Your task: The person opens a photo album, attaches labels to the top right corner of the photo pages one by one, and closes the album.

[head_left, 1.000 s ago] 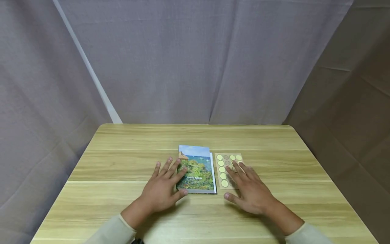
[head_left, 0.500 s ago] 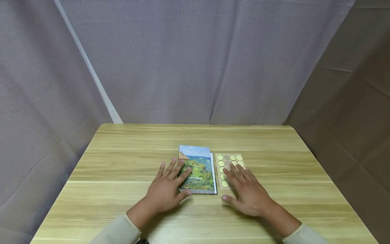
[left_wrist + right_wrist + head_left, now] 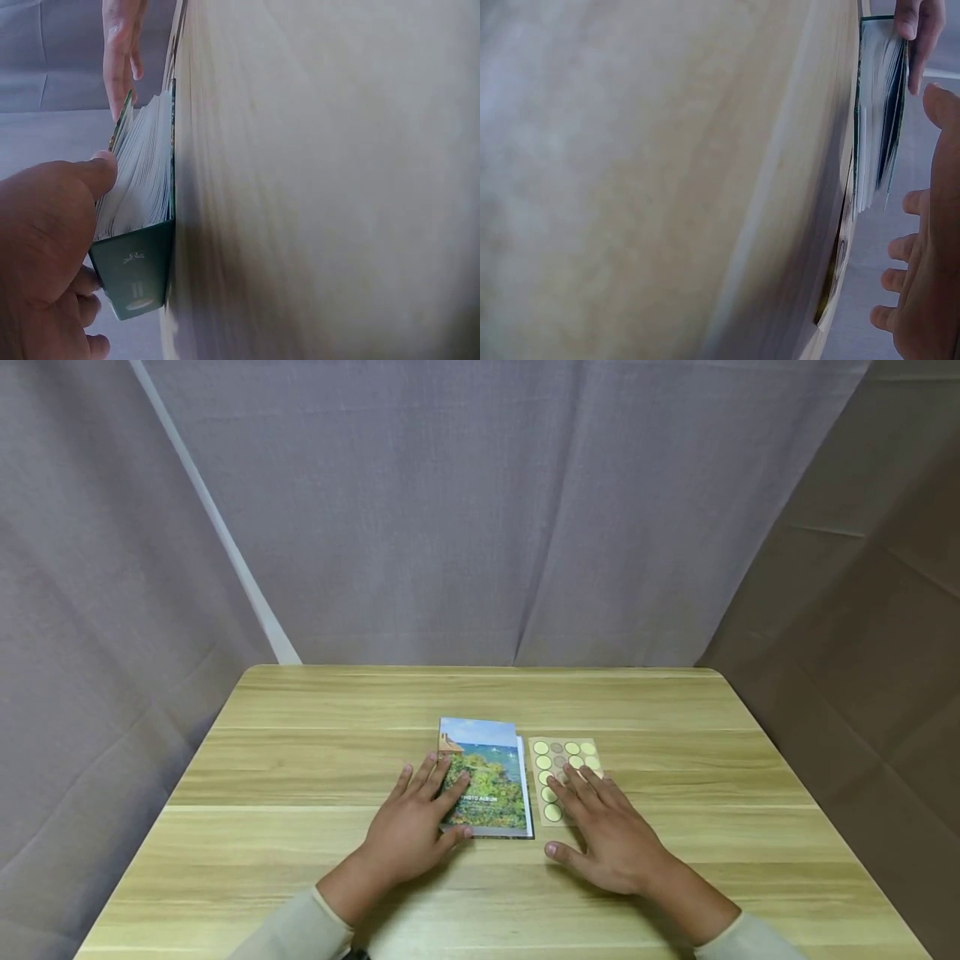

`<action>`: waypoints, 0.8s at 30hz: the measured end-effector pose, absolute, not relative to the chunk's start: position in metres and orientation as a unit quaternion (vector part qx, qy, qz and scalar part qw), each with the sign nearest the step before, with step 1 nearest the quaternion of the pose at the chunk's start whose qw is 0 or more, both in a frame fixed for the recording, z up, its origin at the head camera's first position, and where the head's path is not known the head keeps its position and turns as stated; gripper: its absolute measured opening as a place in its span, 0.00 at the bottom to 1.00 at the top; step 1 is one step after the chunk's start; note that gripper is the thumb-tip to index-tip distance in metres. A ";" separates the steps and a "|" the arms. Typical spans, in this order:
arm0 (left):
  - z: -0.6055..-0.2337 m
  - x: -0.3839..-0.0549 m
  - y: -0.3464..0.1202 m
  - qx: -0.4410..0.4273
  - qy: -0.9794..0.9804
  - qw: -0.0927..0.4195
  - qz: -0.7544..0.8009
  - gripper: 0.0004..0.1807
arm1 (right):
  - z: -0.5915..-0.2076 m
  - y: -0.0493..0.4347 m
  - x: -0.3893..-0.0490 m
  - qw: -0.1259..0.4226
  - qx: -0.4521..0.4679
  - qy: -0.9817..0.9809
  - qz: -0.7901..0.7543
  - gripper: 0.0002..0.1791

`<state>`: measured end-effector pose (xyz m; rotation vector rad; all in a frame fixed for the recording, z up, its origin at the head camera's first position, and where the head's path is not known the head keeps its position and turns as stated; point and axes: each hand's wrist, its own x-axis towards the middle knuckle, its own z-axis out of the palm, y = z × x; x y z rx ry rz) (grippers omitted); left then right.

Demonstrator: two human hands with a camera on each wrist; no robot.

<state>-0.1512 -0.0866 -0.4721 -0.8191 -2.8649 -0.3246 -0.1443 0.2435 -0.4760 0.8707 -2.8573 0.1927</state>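
Observation:
A thick photo album (image 3: 487, 777) with a painted seaside garden on its cover lies closed on the table. My left hand (image 3: 408, 827) rests with spread fingers over the album's left part, the thumb at its near edge. The left wrist view shows the album's green spine (image 3: 133, 274) and its fanned pages. To the album's right lies a sheet of round yellow stickers (image 3: 551, 793), a few of its spots bare brown. My right hand (image 3: 615, 843) hovers palm down with straight fingers over that sheet, covering its lower right part; the right wrist view shows a gap beneath the fingers.
The wooden table (image 3: 300, 760) has rounded far corners. Grey curtains (image 3: 450, 527) hang behind it and along both sides. A brown sheet edge (image 3: 829, 289) curls slightly off the table in the right wrist view.
My left hand has slid a little to the right over the album. My right hand has shifted slightly left above the sticker sheet. The album and sheet stay in place.

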 end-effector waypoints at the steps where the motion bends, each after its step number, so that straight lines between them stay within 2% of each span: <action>1: -0.472 -0.151 -0.087 -0.272 -0.953 0.072 -0.108 0.41 | -0.476 0.243 -0.144 0.074 0.290 -0.952 0.064 0.48; 24: -0.466 -0.147 -0.091 -0.283 -0.945 0.101 -0.130 0.35 | -0.474 0.240 -0.141 0.064 0.290 -0.952 0.079 0.47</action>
